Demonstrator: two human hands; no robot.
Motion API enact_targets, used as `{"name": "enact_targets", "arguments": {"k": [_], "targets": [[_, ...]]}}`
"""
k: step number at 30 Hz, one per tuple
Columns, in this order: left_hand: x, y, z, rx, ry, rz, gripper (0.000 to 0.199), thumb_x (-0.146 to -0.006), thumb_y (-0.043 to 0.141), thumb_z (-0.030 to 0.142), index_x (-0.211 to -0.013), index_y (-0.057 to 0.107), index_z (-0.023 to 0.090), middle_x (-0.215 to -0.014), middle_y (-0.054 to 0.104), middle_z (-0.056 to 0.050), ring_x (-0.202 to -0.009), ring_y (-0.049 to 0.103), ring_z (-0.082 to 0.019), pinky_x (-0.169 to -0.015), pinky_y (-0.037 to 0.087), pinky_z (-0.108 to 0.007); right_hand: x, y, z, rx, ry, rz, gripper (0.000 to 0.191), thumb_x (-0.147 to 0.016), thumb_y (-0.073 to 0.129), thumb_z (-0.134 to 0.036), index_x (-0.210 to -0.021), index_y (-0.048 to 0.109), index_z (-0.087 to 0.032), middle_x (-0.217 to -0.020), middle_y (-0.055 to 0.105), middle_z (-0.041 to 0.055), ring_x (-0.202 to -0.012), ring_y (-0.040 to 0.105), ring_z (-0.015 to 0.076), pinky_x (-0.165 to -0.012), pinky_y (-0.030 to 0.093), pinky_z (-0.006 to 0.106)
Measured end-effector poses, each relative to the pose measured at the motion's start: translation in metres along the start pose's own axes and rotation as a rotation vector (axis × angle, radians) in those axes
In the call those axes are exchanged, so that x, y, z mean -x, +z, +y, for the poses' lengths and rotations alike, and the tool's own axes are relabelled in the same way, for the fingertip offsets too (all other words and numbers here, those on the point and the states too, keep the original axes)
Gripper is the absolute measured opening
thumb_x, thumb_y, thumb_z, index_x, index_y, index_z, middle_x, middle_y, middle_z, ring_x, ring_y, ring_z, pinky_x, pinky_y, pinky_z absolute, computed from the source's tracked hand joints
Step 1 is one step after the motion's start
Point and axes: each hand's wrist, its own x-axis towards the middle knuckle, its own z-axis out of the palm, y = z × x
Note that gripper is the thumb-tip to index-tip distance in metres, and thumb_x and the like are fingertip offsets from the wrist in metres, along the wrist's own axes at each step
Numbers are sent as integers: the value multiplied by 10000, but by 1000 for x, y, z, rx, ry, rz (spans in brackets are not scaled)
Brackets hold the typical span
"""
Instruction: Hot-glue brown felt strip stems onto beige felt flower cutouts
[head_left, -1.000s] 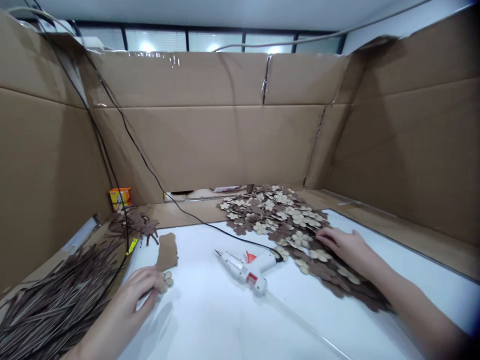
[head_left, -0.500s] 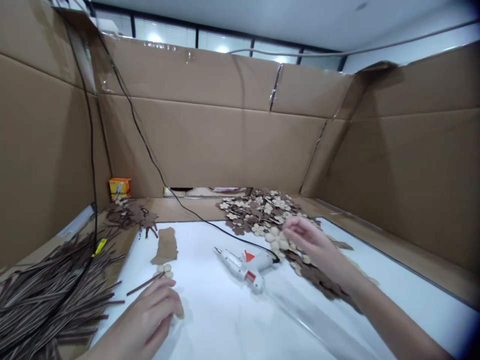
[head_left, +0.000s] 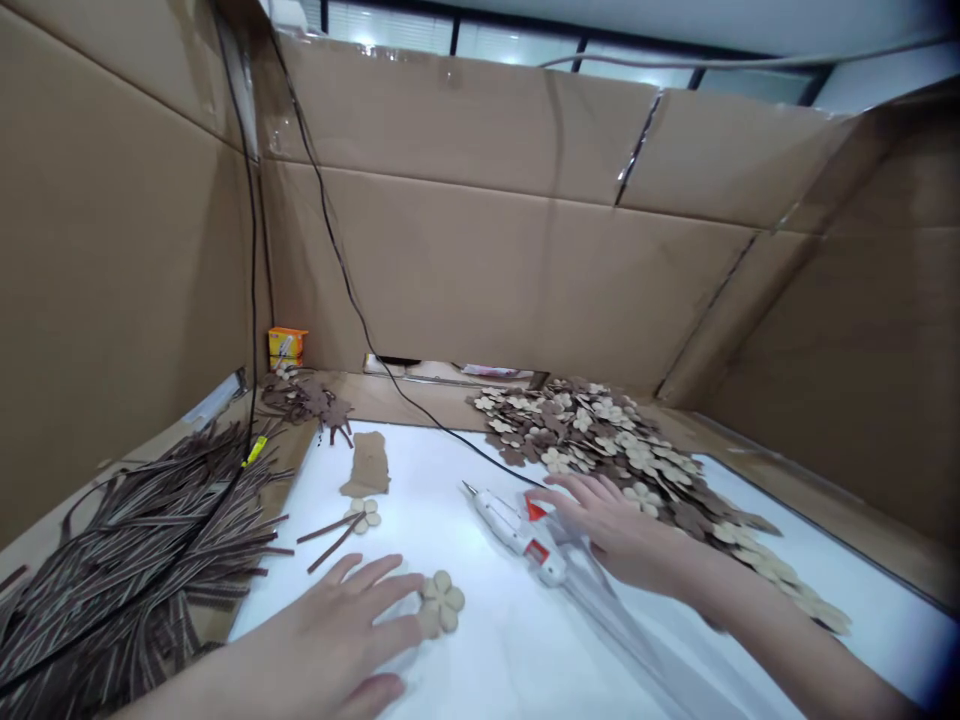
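at the near edge of the white desk [head_left: 510, 650], the left hand [head_left: 322, 640] lies open, fingers spread and holding nothing, its fingertips at the left side of a pale wooden flower cutout [head_left: 442, 603], which sits just to its right. the right hand [head_left: 622, 530] is open too, fingers stretched leftward against a white glue gun [head_left: 517, 528] without closing on it. the gun's long axis runs slantwise, nozzle up and left, and it lies much nearer the right hand. farther off are a smaller flower [head_left: 364, 515], a pile of brown strips [head_left: 142, 560], a heap of flowers [head_left: 600, 435] and a cardboard wall [head_left: 480, 270].
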Motion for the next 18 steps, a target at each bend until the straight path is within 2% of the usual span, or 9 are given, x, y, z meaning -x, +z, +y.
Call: {"name": "enact_targets", "arguments": {"k": [2, 4, 7, 10, 15, 18], "targets": [[-2, 1, -2, -4, 20, -49, 533, -835, 537, 233, -1329, 362, 325, -1383, 426, -64, -1246, 405, -312, -974, 395, -471, 6, 11, 12, 72, 2, -31, 644, -677, 417, -21, -1249, 467, -313, -1207, 521, 100, -1132, 450, 309, -935, 306, 588], [-4, 3, -4, -9, 41, -58, 519, -844, 533, 248, -1328, 366, 335, -1392, 408, -72, -1249, 396, -322, -969, 390, -488, 7, 21, 13, 49, -35, -29, 602, -739, 391, -48, -1272, 438, -323, -1179, 546, 83, -1110, 484, 270, -977, 266, 583], [-5, 6, -6, -26, 48, -39, 519, -833, 552, 239, -1315, 387, 339, -1386, 414, -76, -1250, 389, -333, -986, 347, -529, -1, 26, 5, -26, -80, 2, 525, -803, 352, -82, -1273, 442, -297, -1157, 552, 87, -1079, 509, 231, -972, 341, 476], [-3, 9, -9, -43, 37, -38, 501, -833, 546, 244, -1306, 399, 321, -1400, 396, -77, -1270, 353, -345, -1016, 261, -585, -7, 26, 2, -43, -93, 16, 524, -757, 385, -54, -1224, 489, -269, -1107, 560, 89, -1042, 516, 230, -885, 425, 381], [2, 18, -19, -79, -9, 13, 453, -855, 501, 295, -1295, 397, 326, -1435, 343, -56, -1298, 306, -340, -1026, 253, -571, -7, 29, 6, -81, -55, 37, 529, -705, 361, -12, -1147, 543, -239, -1058, 586, 90, -998, 545, 224, -830, 447, 349], [3, 23, -26, -116, -50, 110, 424, -872, 471, 309, -1291, 407, 328, -1440, 335, -44, -1302, 306, -312, -1040, 256, -520, -4, 26, -3, -219, 1, 67, 442, -733, 400, -80, -1105, 575, -242, -1051, 602, 82, -968, 574, 225, -815, 460, 338]]}}
